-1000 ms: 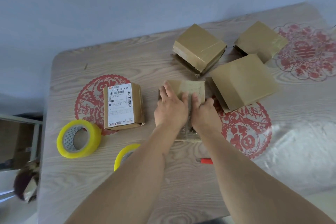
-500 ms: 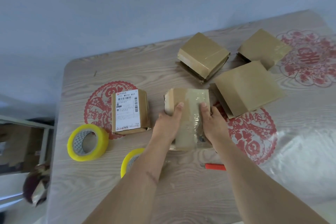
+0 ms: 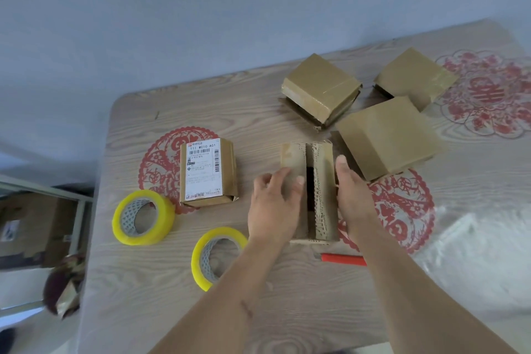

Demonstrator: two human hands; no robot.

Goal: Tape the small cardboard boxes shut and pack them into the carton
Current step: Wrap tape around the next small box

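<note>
Both hands hold the open box at table centre, flaps w/ a gap.

Left hand rests on the left flap, fingers straight, pressing; right hand flat against the right side, fingers straight. I think they push the flaps together so the seam can take tape. Near left: two tape rolls; the near roll is just beside the left arm. Left: labelled box. Far right: three more boxes, the nearest almost touching. Red cutter lies near, under the right arm. Carton not seen on the table.

The labelled box bears a white sticker reading what looks like "111 W010 A01".
</note>
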